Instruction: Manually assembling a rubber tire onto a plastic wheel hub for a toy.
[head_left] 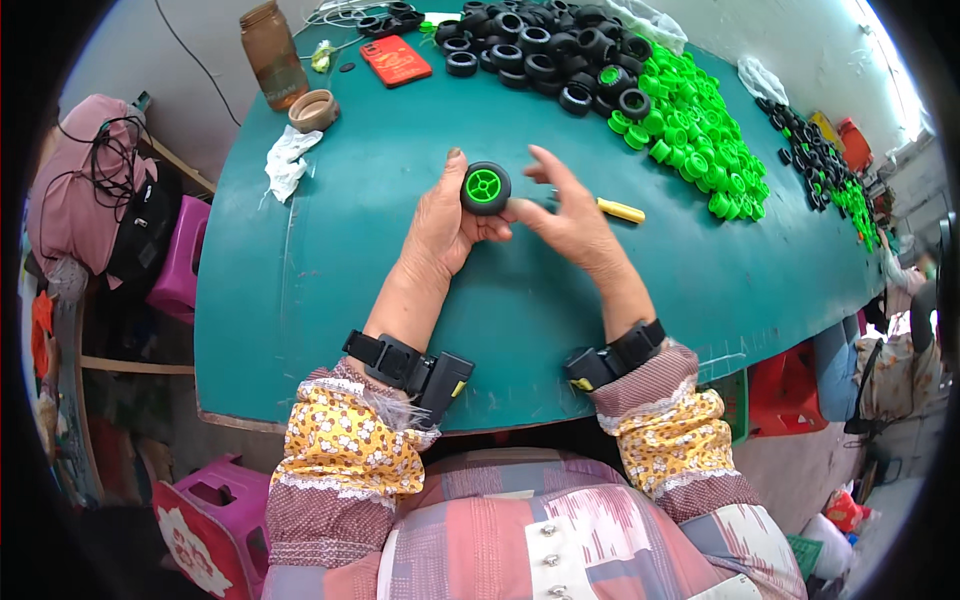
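Observation:
A small toy wheel (pixel 486 188), a black tyre around a bright green spoked hub, is held upright in my left hand (pixel 441 218) above the table's middle. Thumb and fingers of that hand close round its left and lower sides. My right hand (pixel 575 217) is just to the right of the wheel, slightly blurred, its fingers apart. One fingertip reaches the tyre's right edge; whether it touches, I cannot tell. Behind the right hand lies a tool with a yellow handle (pixel 621 210), its other end mostly hidden.
On the green table (pixel 330 340), black tyres (pixel 540 60) and green hubs (pixel 700 130) lie heaped at the far right. A red phone (pixel 395 61), brown bottle (pixel 273 60), tan lid (pixel 314 111) and crumpled tissue (pixel 289 163) are at far left. Another person (pixel 900 340) is at the right.

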